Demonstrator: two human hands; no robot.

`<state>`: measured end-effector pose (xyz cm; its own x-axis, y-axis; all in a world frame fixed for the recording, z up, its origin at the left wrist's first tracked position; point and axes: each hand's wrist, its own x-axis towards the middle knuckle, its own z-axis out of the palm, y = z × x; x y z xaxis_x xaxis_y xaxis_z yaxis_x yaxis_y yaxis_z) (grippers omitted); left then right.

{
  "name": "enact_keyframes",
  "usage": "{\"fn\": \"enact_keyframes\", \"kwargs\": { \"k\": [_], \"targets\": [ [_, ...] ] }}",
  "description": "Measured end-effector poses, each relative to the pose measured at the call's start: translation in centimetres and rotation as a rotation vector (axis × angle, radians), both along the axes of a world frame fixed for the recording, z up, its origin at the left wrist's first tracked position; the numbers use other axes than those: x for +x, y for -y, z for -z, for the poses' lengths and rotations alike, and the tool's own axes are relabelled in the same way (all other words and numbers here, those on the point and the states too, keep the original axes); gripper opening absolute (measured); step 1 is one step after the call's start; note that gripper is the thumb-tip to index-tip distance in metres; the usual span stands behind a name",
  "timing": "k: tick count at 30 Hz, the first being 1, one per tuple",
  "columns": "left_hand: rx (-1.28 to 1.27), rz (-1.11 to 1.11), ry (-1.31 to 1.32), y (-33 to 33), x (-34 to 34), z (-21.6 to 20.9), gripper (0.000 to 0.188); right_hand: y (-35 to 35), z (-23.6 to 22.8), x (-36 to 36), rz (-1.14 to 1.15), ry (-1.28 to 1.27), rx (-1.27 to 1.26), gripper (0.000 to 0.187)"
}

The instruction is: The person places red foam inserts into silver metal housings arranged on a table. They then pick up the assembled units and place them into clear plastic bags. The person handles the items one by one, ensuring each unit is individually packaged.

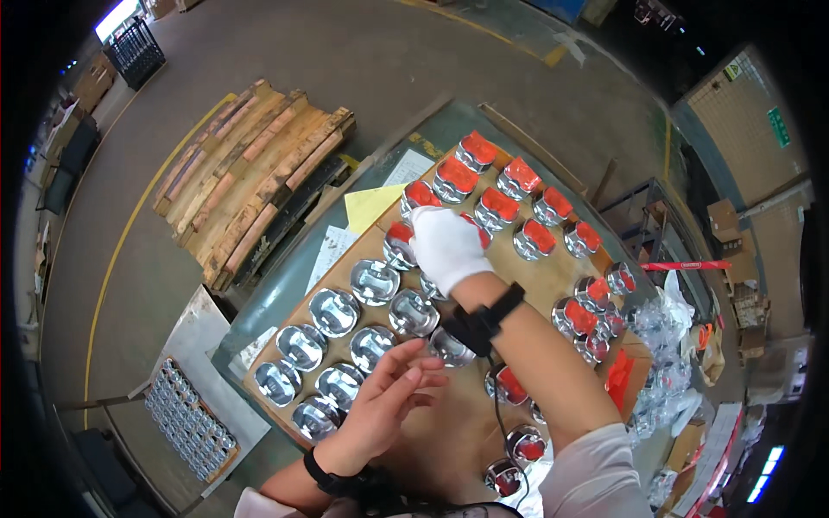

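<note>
Shiny metal pistons stand in rows on a brown board point(440, 388). My right hand point(449, 249), in a white glove, reaches over the far left part of the rows. It lies against a piston with a red patch on top point(399, 245), its fingertips turned down and hidden. My left hand point(393, 399) is bare and hovers nearer to me, fingers loosely bent and apart, holding nothing. Beside it are bare-topped pistons point(373, 348). Farther off, several pistons carry red patches point(497, 207). More red-patched ones point(576, 318) cluster to the right of my right forearm.
A green table point(259, 315) carries the board, with a yellow sheet point(371, 207) and papers at its left edge. Clear plastic bags point(669, 363) and a cardboard box point(635, 380) with red pieces lie right. Wooden pallets point(250, 173) and a tray of small metal parts point(190, 423) stand left.
</note>
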<state>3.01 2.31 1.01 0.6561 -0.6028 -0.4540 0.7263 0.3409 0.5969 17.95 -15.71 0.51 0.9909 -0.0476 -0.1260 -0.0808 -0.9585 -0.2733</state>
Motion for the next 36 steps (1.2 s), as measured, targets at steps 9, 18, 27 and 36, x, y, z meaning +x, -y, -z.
{"fn": "enact_keyframes", "kwargs": {
  "k": [9,18,27,36],
  "targets": [
    [0.03,0.03,0.055,-7.4,-3.4,-0.7,0.032,7.0,-20.6,-19.9,0.35,0.044,0.623,0.039],
    [0.066,0.284,0.129,-5.4,-9.6,-3.4,0.026,22.3,-20.3,-46.0,0.803,0.234,0.247,0.022],
    [0.177,0.067,0.191,-6.6,-17.9,-5.8,0.024,31.6,6.2,-40.3,1.005,-0.284,-0.094,0.031],
    [0.336,-0.421,0.044,-11.4,-27.6,-6.3,0.021,31.6,8.4,-39.0,0.903,-0.326,-0.136,0.028]
  ]
}}
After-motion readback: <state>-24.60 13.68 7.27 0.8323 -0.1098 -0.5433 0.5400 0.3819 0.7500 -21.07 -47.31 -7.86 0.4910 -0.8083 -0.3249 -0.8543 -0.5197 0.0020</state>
